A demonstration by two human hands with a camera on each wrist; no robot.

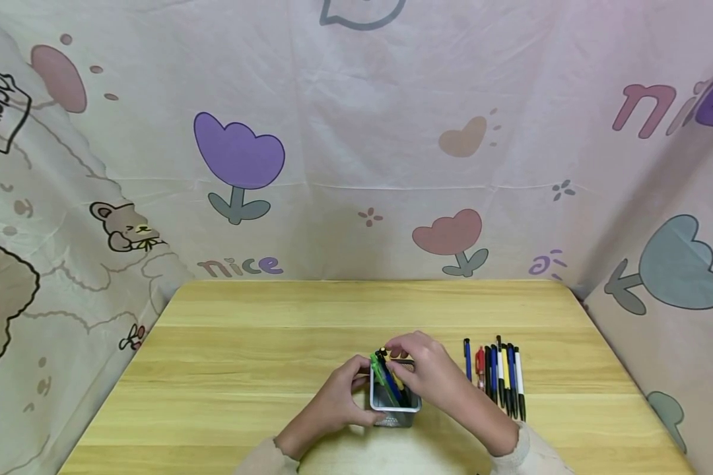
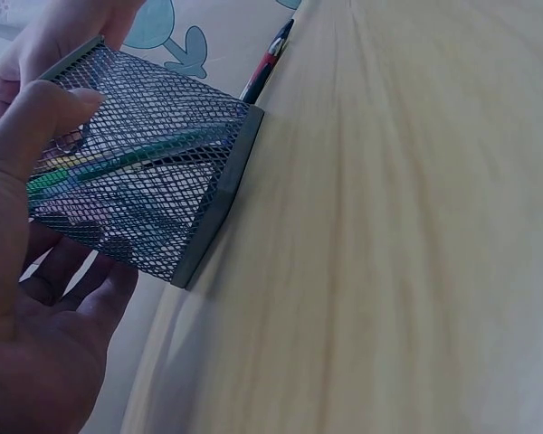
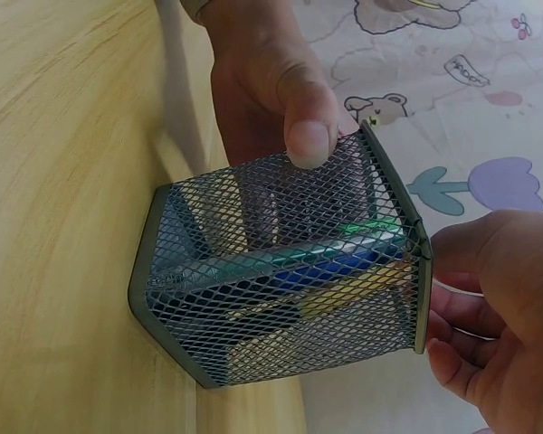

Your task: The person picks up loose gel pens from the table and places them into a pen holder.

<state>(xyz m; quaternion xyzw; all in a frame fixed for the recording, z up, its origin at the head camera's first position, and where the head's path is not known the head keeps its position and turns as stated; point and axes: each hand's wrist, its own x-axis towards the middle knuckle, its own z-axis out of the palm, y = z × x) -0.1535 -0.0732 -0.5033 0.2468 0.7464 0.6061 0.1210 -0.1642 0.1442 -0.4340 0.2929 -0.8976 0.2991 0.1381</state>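
Observation:
A square metal-mesh pen holder (image 1: 395,417) stands on the table with several pens leaning in it, including a green pen (image 1: 386,379), a blue one and a yellow pen (image 1: 399,384). My left hand (image 1: 346,396) grips the holder from its left side, thumb (image 2: 77,104) on the near mesh wall. At the holder's top right is my right hand (image 1: 426,363), its curled fingers around the upper part of the yellow pen. In the right wrist view, the right hand (image 3: 507,307) is at the rim, where its fingers hide the pens' upper ends.
To the right of the holder, several pens lie side by side on the wooden table (image 1: 261,356). Among them are a blue pen (image 1: 467,359), a red pen (image 1: 480,366) and a white pen (image 1: 519,376). A printed cloth (image 1: 356,132) hangs behind the table and along both sides.

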